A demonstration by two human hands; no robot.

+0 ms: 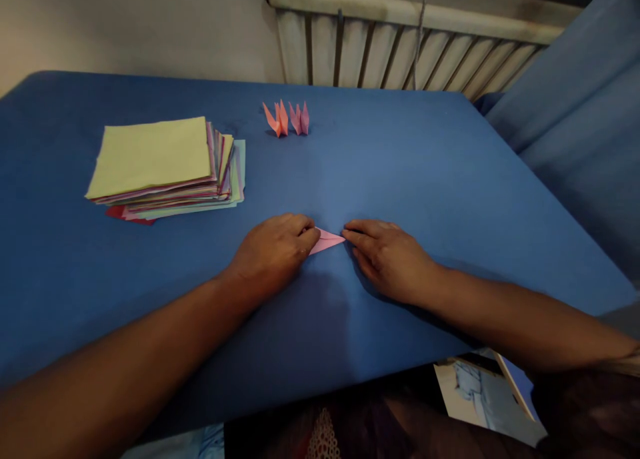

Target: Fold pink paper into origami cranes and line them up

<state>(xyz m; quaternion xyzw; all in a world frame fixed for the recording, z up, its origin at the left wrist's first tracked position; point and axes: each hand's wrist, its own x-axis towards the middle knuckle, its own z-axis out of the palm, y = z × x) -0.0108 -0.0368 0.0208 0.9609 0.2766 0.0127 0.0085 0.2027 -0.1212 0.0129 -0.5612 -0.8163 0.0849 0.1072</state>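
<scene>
A small piece of folded pink paper [326, 241] lies on the blue table between my hands, its narrow point facing right. My left hand [280, 249] is closed over the paper's wide end, thumb on top, hiding that part. At the pointed tip rest the fingertips of my right hand [387, 252]; its fingers are stretched out, lying nearly flat on the table. A crease line runs along the visible part of the paper.
A tall stack of coloured paper [155, 156], yellow on top, stands at the left. Toward the back are an orange folded paper crane [279, 120] and a pinkish-purple one [300, 119]. Behind the blue table [400, 159] is a radiator [360, 46]; a blue curtain [575, 112] hangs at right.
</scene>
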